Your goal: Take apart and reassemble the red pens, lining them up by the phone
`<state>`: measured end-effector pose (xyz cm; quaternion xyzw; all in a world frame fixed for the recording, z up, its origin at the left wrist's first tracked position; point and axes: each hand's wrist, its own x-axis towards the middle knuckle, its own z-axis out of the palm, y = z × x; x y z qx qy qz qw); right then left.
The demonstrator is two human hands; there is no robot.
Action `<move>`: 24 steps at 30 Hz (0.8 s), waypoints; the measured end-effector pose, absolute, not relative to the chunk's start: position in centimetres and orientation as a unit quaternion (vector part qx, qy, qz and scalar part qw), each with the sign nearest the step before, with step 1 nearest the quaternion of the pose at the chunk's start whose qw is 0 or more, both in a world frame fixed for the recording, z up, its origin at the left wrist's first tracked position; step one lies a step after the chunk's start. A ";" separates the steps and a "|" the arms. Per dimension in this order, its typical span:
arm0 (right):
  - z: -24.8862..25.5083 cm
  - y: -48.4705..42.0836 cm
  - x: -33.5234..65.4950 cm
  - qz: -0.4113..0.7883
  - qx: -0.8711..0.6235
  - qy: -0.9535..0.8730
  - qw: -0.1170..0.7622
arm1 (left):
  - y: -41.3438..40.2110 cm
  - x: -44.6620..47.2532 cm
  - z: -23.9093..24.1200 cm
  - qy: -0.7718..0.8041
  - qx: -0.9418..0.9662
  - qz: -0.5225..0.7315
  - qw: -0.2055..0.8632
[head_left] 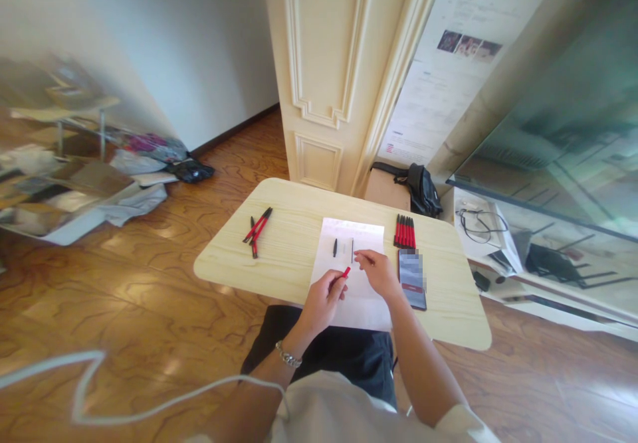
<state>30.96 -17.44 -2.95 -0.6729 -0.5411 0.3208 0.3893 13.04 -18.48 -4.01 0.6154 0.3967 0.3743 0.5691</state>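
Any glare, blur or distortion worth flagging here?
Head view: glare whitens the wooden floor, lower right; head view: far-left clutter is smeared; head view: pixelation covers part of the phone; head view: the left hand looks comparatively clear.

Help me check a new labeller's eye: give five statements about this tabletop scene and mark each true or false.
1. The left hand holds a red piece. True.
2. The phone lies on the paper. False: it lies apart from it, to the right.
3. A black piece lies on the paper. True.
4. The bracelet is on the right wrist. False: it is on the left wrist.
5. The neat row of red-and-black pens is on the left side of the table. False: it is on the right side.
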 end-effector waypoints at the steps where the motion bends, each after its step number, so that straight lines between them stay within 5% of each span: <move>1: -3.2 -16.6 31.2 0.284 -0.699 -0.545 0.365 | -18.5 13.1 -4.0 0.398 0.613 0.374 0.572; 9: -4.2 -11.4 30.4 0.181 -0.821 -0.528 0.121 | -18.7 13.0 -4.2 0.391 0.591 0.374 0.599; 15: -4.7 -10.9 30.4 0.176 -0.832 -0.518 0.090 | -18.4 12.6 -4.0 0.395 0.593 0.379 0.591; 19: -4.8 -11.7 31.0 0.192 -0.817 -0.512 0.179 | -18.5 12.5 -4.0 0.395 0.594 0.382 0.588; 24: -3.2 -13.8 31.1 0.366 -0.662 -0.435 0.488 | -18.6 12.5 -3.9 0.396 0.592 0.383 0.588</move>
